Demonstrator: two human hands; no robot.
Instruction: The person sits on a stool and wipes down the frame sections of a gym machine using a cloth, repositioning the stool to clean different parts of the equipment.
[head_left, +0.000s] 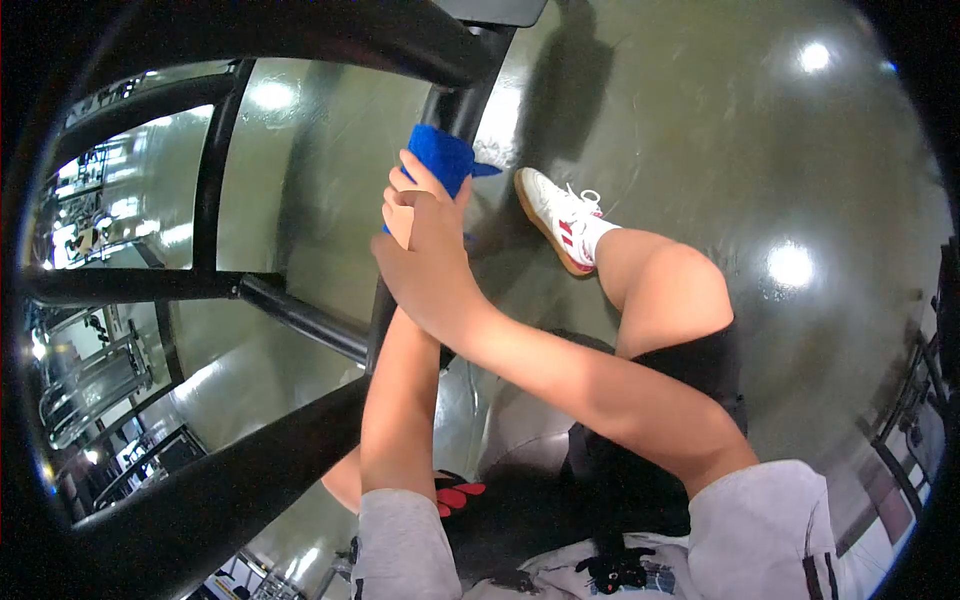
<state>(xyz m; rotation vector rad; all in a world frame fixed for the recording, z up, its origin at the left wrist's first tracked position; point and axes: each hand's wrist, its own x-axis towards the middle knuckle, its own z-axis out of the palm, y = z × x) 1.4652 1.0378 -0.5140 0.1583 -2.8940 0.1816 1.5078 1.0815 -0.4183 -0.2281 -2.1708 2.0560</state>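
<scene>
A blue cloth (440,158) is wrapped round a slanting black metal tube (458,112), with a loose corner sticking out to the right. My left hand (424,182) is closed round the cloth and tube, fingers curling over the left side. Crossing over my left wrist, my right hand (428,240) is closed just below it and overlaps the left hand. Small bits of blue show on both sides of the right hand, so the cloth runs beneath. The palms and part of the fingers are hidden.
Thick black frame bars (210,190) fill the left side, and a heavy bar (230,470) slants up from the lower left. My white shoe (556,218) stands on the glossy green floor (690,130). Gym equipment (95,390) shows at the far left.
</scene>
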